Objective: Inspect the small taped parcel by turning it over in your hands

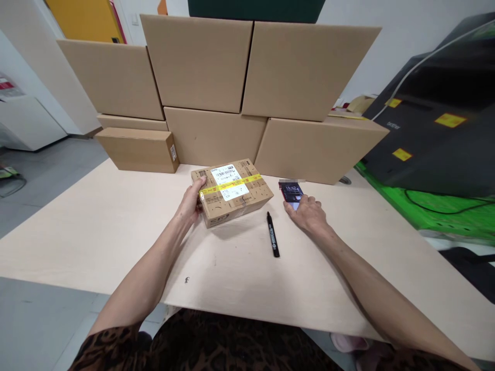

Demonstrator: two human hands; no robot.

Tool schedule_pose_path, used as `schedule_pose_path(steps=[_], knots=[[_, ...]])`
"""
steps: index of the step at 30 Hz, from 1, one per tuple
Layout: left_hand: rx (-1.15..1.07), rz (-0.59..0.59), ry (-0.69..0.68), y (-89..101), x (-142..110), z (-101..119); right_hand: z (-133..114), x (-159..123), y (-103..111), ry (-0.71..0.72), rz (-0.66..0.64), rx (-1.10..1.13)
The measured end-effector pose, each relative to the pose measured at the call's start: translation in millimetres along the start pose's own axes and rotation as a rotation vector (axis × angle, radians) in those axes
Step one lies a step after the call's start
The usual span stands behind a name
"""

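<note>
My left hand point(191, 200) grips the left end of a small cardboard parcel point(253, 195), thumb on top and the other fingers mostly hidden behind it. The parcel has a white shipping label and a strip of yellow tape across its top, and it tilts a little toward me. My right hand point(308, 212) is closed round the lower part of a smartphone point(291, 191), whose lit screen shows the time. Between the two hands, a black marker pen point(273, 236) lies on the table, touched by neither.
Large cardboard boxes point(209, 67) stand stacked along the back of the pale table point(127, 237). A smaller long carton point(135, 149) sits at the back left. To the right are a bright green surface point(410, 201) with a dark cable and a large black machine point(421, 113).
</note>
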State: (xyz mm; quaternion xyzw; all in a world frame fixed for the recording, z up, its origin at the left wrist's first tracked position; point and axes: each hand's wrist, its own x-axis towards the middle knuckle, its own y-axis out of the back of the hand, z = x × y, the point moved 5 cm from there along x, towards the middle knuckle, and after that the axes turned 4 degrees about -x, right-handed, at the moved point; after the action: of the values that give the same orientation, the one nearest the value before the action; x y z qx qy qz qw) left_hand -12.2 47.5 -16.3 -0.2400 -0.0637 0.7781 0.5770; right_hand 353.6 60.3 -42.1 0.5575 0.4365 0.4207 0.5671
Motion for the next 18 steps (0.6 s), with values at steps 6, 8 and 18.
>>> schedule_pose_path(steps=[6, 8, 18], knots=[[0.003, -0.023, -0.023, 1.2, 2.4, -2.4, -1.4, -4.0, -0.5, -0.001, 0.017, 0.008], [0.01, -0.049, -0.019, 0.7, 3.4, -3.3, -2.0, -5.0, -0.5, -0.002, 0.021, 0.011], [-0.139, -0.128, -0.115, -9.3, -3.7, 3.4, -21.2, -14.2, 19.6, 0.211, 0.144, 0.342]])
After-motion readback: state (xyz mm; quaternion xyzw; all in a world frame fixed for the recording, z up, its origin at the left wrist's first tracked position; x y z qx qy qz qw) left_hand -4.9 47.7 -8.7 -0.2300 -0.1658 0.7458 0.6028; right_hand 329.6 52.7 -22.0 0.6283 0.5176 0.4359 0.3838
